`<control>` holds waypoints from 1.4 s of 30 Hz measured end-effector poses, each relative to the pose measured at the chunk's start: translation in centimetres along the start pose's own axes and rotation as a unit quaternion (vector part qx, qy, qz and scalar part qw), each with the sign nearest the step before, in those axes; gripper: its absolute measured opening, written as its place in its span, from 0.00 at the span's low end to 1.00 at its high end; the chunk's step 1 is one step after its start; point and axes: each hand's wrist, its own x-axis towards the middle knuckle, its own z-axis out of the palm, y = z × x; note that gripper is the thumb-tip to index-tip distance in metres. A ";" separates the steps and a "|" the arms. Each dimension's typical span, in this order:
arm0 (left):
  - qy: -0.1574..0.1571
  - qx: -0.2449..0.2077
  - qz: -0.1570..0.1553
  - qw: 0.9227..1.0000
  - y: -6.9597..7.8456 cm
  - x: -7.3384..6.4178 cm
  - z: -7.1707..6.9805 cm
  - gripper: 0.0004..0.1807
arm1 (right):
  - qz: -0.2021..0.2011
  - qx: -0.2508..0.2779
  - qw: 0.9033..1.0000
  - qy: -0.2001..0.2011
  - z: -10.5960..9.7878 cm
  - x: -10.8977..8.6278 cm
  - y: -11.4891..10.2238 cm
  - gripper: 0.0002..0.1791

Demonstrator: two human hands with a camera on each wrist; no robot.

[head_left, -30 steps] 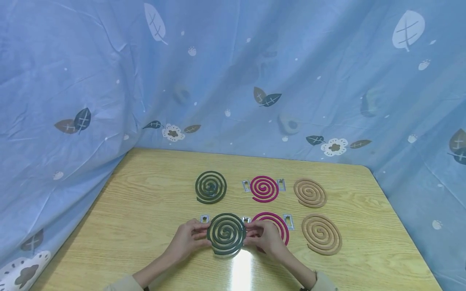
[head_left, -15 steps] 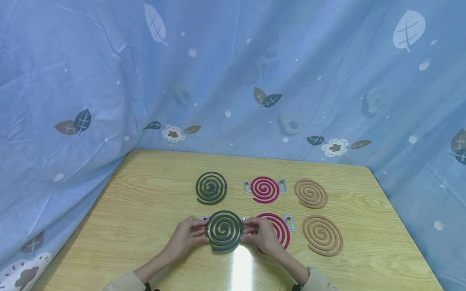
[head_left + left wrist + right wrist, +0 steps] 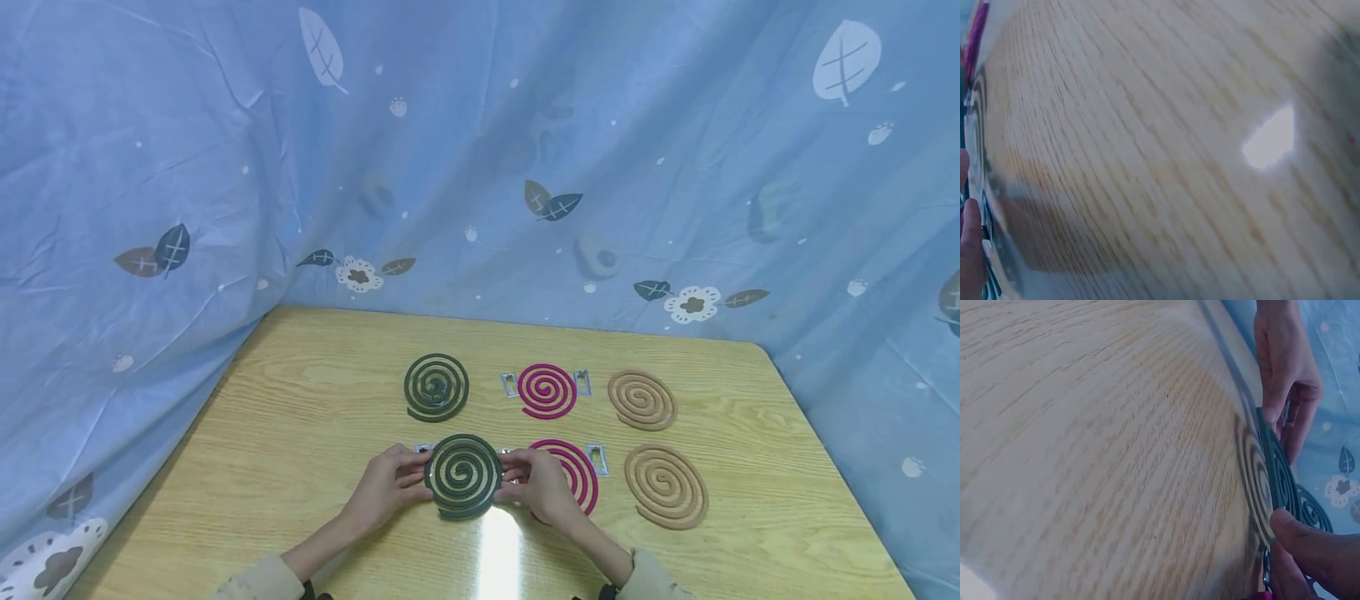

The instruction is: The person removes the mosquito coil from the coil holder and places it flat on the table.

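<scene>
Both hands hold a dark green mosquito coil point(image 3: 463, 472) by its edges, raised a little above the table. My left hand point(image 3: 384, 492) pinches its left rim, and my right hand point(image 3: 543, 487) pinches the right rim. Seen edge-on in the right wrist view, the green coil point(image 3: 1279, 472) casts a reflection on the glossy tabletop. A magenta coil point(image 3: 581, 467) lies partly hidden behind my right hand. Only some fingers point(image 3: 970, 240) show at the left edge of the left wrist view.
Farther back lie another green coil point(image 3: 436, 367), a magenta coil point(image 3: 547, 391) and a tan coil point(image 3: 642, 400). A second tan coil point(image 3: 666, 486) is at right. Small metal stands point(image 3: 597, 460) lie among them on the wooden table point(image 3: 300, 383). Blue curtain point(image 3: 450, 150) surrounds the table.
Both hands have shifted the held green coil slightly away and to the left since a second ago. Over the last half second it has hardly moved.
</scene>
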 end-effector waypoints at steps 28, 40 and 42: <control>-0.028 0.047 0.017 0.998 0.0 1.2 -0.6 0.30 | -0.013 -0.047 0.999 -0.008 -0.1 0.4 -0.7 0.24; -0.042 0.045 0.019 0.998 -0.1 1.1 -0.5 0.31 | -0.015 -0.059 0.998 -0.012 0.2 0.2 -1.0 0.23; -0.043 0.055 0.021 0.997 -0.2 1.1 -0.5 0.30 | -0.018 -0.059 0.998 -0.013 0.2 0.2 -1.0 0.23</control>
